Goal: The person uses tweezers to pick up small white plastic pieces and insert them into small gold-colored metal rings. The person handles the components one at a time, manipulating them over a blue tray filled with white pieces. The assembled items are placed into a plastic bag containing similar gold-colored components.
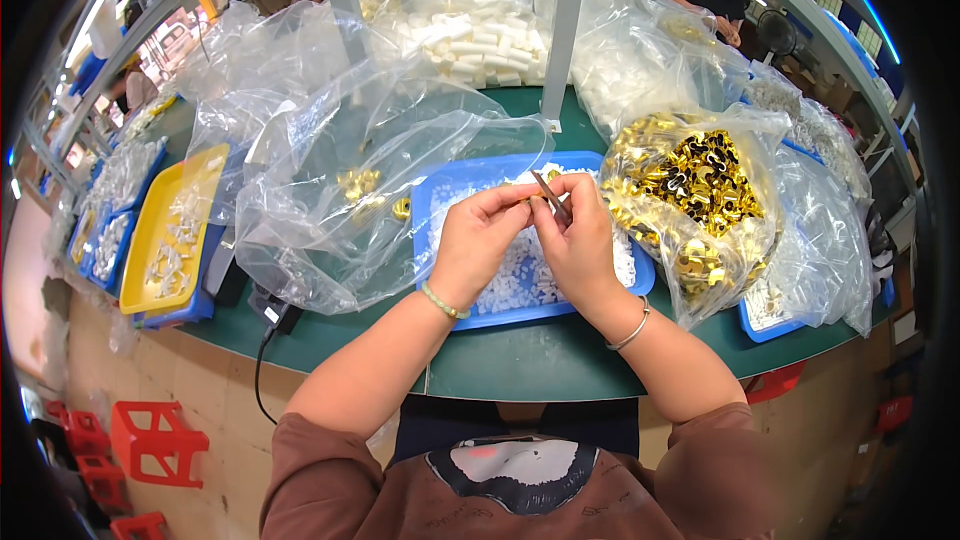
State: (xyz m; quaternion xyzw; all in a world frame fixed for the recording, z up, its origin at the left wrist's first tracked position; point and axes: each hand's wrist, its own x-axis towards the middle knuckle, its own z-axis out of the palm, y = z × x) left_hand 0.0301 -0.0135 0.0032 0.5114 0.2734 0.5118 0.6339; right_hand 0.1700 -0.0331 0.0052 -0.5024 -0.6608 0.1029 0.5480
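Observation:
My left hand (478, 242) and my right hand (580, 252) meet above a blue tray (422, 230) of small white plastic pieces (515, 275). The right hand is closed round a slim dark metal tool (548, 192), possibly tweezers, slanting up and left. My left thumb and forefinger pinch together beside it, on something too small to name. To the right of my hands, an open clear bag (655, 275) bulges with shiny gold metal parts (705, 185). Another clear bag (310, 210) lies to the left, with a few gold parts (358, 183) in it.
A yellow tray (208, 185) with white pieces stands left on the green table (480, 365). White cylindrical pieces (490, 45) fill a bag at the back. Grey posts (566, 35) rise behind the blue tray. A black cable (262, 370) hangs over the front edge, near red stools (155, 440).

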